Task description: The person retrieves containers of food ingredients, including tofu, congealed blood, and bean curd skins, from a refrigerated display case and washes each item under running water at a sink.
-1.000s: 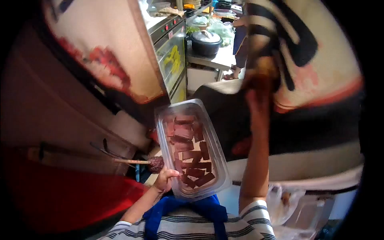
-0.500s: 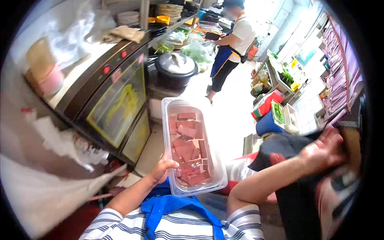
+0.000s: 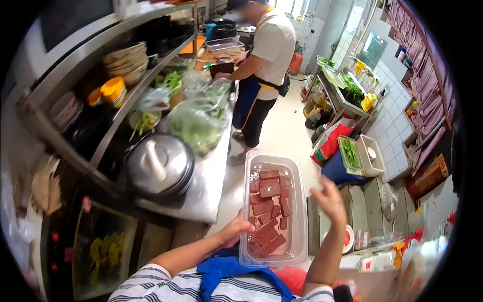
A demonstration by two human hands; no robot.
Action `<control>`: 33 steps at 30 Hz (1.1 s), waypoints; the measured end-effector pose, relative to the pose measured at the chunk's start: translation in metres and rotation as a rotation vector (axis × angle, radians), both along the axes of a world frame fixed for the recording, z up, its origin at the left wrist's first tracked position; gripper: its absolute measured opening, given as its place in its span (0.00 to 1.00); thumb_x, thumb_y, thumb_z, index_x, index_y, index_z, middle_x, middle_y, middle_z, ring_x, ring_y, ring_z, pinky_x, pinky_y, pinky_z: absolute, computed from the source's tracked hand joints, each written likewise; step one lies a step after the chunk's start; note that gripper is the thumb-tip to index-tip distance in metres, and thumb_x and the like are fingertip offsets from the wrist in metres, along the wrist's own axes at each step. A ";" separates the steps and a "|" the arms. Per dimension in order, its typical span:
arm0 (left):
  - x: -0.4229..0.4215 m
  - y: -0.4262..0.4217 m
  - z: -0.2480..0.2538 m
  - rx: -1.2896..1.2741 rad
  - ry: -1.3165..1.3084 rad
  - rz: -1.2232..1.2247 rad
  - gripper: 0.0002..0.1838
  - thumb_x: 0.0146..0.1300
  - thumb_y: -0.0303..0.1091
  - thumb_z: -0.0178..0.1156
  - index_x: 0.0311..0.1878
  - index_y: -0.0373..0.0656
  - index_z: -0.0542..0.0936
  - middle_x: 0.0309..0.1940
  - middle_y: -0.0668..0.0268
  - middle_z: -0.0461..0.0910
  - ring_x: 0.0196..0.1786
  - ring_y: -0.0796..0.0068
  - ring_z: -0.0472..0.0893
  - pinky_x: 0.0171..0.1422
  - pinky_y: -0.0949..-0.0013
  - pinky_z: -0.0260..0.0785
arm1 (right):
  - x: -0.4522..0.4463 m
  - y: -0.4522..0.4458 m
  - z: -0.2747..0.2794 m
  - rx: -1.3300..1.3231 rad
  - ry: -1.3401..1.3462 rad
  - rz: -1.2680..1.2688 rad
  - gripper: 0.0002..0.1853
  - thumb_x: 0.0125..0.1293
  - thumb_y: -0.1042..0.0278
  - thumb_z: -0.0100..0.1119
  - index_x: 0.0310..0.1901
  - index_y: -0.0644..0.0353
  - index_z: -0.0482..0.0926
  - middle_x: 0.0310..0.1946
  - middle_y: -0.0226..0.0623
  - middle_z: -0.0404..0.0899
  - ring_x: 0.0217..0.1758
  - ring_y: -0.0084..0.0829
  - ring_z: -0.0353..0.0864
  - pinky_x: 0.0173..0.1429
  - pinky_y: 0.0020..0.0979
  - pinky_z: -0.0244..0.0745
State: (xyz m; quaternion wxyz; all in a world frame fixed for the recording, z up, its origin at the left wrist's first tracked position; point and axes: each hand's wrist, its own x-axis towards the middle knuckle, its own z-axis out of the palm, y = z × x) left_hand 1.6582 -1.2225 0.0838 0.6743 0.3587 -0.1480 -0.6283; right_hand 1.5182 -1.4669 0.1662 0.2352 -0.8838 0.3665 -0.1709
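Observation:
My left hand point(image 3: 237, 230) grips the left rim of a clear plastic tub point(image 3: 301, 221), its thumb over the edge. Brownish-red rectangular blocks point(image 3: 270, 189), which look like blood curd, lie in what seems to be clear liquid inside. The tub is held out in front of my chest, over a blue apron point(image 3: 231, 269). My right hand point(image 3: 329, 199) is raised to the right of the tub, apart from it, with fingers spread and nothing in them.
On the left, a steel counter point(image 3: 204, 189) carries a lidded pot point(image 3: 160, 163) and bagged greens point(image 3: 198, 121). A co-worker point(image 3: 274, 45) stands at its far end. To the right are a blue bin point(image 3: 339, 168), a sink point(image 3: 347, 93) and floor-level containers point(image 3: 352, 206).
The view has moved forward past the glass-fronted cabinet, with the counter now alongside. My right hand has come from the dark cloth at far right to near the tub. My left hand still holds the tub.

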 end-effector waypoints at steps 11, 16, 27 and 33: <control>0.069 -0.296 -0.032 0.046 0.072 -0.004 0.41 0.45 0.29 0.53 0.63 0.43 0.46 0.52 0.60 0.63 0.53 0.69 0.66 0.58 0.65 0.58 | 0.082 -0.254 -0.063 0.906 -0.154 -0.088 0.19 0.50 0.66 0.61 0.45 0.58 0.74 0.23 0.26 0.73 0.16 0.17 0.64 0.18 0.21 0.58; 0.110 -0.433 -0.028 0.072 0.024 0.036 0.26 0.50 0.38 0.55 0.53 0.41 0.64 0.42 0.59 0.72 0.46 0.67 0.73 0.49 0.63 0.68 | 0.113 -0.381 -0.082 0.974 -0.429 -0.146 0.23 0.44 0.80 0.55 0.47 0.60 0.73 0.19 0.28 0.73 0.12 0.14 0.61 0.15 0.17 0.53; 0.227 -0.686 -0.044 -0.053 -0.205 -0.110 0.50 0.50 0.66 0.48 0.63 0.34 0.49 0.61 0.57 0.56 0.63 0.66 0.57 0.65 0.60 0.50 | 0.216 -0.664 -0.095 0.806 -0.827 -0.316 0.19 0.43 0.83 0.51 0.42 0.68 0.74 0.28 0.32 0.76 0.27 0.20 0.73 0.33 0.20 0.68; 0.268 -0.867 -0.008 0.152 -0.018 -0.123 0.35 0.56 0.53 0.53 0.59 0.39 0.58 0.57 0.62 0.62 0.57 0.70 0.65 0.60 0.64 0.59 | 0.276 -0.815 -0.087 0.613 -0.841 -0.475 0.20 0.43 0.83 0.50 0.43 0.67 0.74 0.30 0.31 0.77 0.30 0.19 0.74 0.35 0.19 0.69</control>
